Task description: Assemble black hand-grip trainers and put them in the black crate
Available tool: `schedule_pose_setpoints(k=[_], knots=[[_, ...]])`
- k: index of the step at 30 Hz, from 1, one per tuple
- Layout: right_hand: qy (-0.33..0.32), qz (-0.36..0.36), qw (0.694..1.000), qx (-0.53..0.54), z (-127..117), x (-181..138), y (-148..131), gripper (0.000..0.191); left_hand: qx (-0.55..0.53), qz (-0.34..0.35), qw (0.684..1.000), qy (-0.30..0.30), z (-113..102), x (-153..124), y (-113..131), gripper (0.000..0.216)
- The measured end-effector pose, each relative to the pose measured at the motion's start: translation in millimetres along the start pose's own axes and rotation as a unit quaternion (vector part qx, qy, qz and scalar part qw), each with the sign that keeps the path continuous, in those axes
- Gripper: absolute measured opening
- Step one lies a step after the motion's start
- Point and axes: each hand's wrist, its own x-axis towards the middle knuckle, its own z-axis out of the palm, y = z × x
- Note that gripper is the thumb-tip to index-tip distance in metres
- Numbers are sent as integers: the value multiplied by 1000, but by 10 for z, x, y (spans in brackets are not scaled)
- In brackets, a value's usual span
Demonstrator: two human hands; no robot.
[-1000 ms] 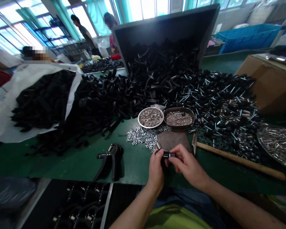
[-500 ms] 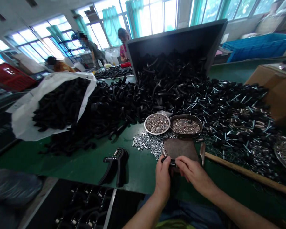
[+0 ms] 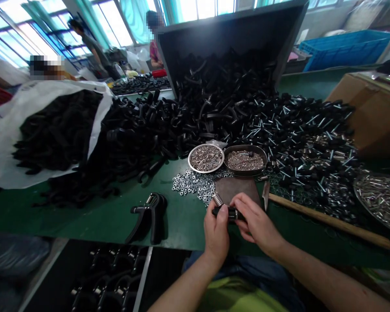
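My left hand [image 3: 216, 232] is closed round a black plastic piece [image 3: 225, 212] with a coil spring [image 3: 218, 199] sticking up from its left end. My right hand [image 3: 255, 223] has its thumb and fingers closed at the right end of the same piece, where a bit of bright metal shows. The fingers hide much of it. Just beyond both hands lies a flat brown metal block [image 3: 238, 188]. To the left, an assembled black hand grip exerciser [image 3: 151, 216] with a spring at its top rests on the green table [image 3: 185, 229].
Loose nuts [image 3: 191, 184] lie before a round dish [image 3: 205, 158] and an oval tin [image 3: 245, 161] of small parts. A hammer [image 3: 328, 220] lies at right, near heaped black-headed bolts [image 3: 299, 143]. Black handles spill from a grey bin [image 3: 227, 39] and white sack [image 3: 3, 151]. Co-workers are behind.
The view has tilted down and shifted right. My right hand's fingers have spread further over the end of the black piece, and bright metal now shows there. The left hand keeps its hold.
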Motion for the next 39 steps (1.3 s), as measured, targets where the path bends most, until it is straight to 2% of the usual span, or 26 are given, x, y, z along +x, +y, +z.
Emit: schedule_pose_setpoints(k=[2, 4, 7, 9, 10, 12, 14, 15, 17, 18, 19, 20, 21, 22, 24, 25, 26, 27, 28, 30, 31, 33, 34, 36, 38, 39], knots=[[-31, 3, 1000, -2, -22, -15, -49, 31, -8, -6, 1000, -11, -12, 26, 57, 17], [-9, -114, 987, -114, -64, -18, -33, 23, -27, -18, 999, 11, -24, 48, 122, 15], [62, -326, 899, -285, -108, -5, 72, 20, -46, -30, 997, 54, -18, 47, 187, 11], [80, -381, 870, -303, -103, 1, 128, 22, -60, -41, 996, 46, -6, 24, 179, 14], [82, -378, 875, -289, -91, -3, 137, 22, -66, -43, 996, 38, -2, 8, 158, 16], [75, -308, 922, -221, -53, -26, 106, 17, -62, -33, 997, 29, -6, -24, 96, 19], [39, -159, 983, -88, -10, -64, 24, 13, -35, -5, 999, 32, -24, -48, 33, 19], [12, -68, 998, -4, 6, -82, -26, 18, -18, 10, 999, 35, -34, -54, 13, 20], [-44, 82, 986, 136, 17, -107, -113, 26, -1, 22, 999, 38, -45, -52, 14, 21], [-62, 114, 978, 162, 8, -108, -141, 29, -8, 15, 999, 36, -43, -43, 36, 21], [-69, 108, 981, 148, -11, -102, -154, 29, -23, 0, 999, 31, -36, -31, 71, 22], [-61, 64, 991, 96, -37, -88, -149, 27, -42, -20, 999, 24, -24, -18, 114, 22], [-42, -10, 999, 16, -67, -70, -127, 24, -59, -40, 997, 18, -9, -6, 158, 21], [-16, -103, 992, -78, -96, -48, -91, 21, -72, -57, 996, 14, 7, 2, 197, 21], [31, -279, 930, -238, -131, -9, -4, 15, -81, -79, 993, 14, 33, 2, 240, 19], [46, -339, 897, -280, -131, 3, 35, 14, -80, -83, 993, 16, 41, -6, 237, 19], [58, -366, 882, -291, -118, 9, 60, 14, -78, -79, 994, 20, 45, -18, 217, 19], [67, -357, 890, -276, -94, 6, 68, 13, -75, -68, 995, 25, 43, -31, 184, 19], [71, -312, 917, -236, -63, -2, 57, 11, -69, -52, 996, 29, 35, -43, 141, 20], [52, -139, 984, -98, 0, -27, -11, 14, -50, -14, 998, 39, 8, -55, 52, 22], [21, -34, 999, -16, 21, -38, -57, 18, -37, 4, 998, 42, -11, -52, 16, 23], [-55, 131, 982, 122, 27, -51, -136, 26, -13, 21, 999, 30, -48, -32, -23, 25], [-87, 174, 968, 158, 11, -52, -159, 29, -8, 21, 1000, 16, -64, -17, -26, 27], [-111, 167, 970, 139, -45, -49, -159, 31, -10, 5, 1000, -12, -83, 11, -7, 31], [-79, 49, 996, 11, -114, -43, -108, 30, -26, -25, 999, -28, -86, 28, 21, 39], [-49, -34, 995, -76, -146, -41, -72, 30, -38, -38, 998, -29, -81, 29, 33, 44]])
